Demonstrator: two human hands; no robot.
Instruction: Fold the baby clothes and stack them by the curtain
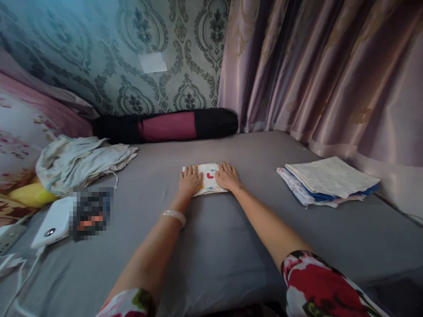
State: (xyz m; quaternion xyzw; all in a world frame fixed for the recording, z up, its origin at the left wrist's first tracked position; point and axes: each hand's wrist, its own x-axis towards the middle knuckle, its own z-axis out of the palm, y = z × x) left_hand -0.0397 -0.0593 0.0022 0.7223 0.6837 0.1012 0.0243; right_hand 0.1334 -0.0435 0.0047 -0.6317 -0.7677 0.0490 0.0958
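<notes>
On grey sheet, patterned folded cloth lies centre, left hand and right hand spread flat upon it, palms down, one each side! Looks light, soft, bendy, hardly fragile; best hold: opposite edges, fingers slid beneath, folds supported.

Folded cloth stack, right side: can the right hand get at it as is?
Probably yes: only grey sheet shows between the right hand and the folded cloth stack, though the hand rests on the white patterned cloth.
</notes>
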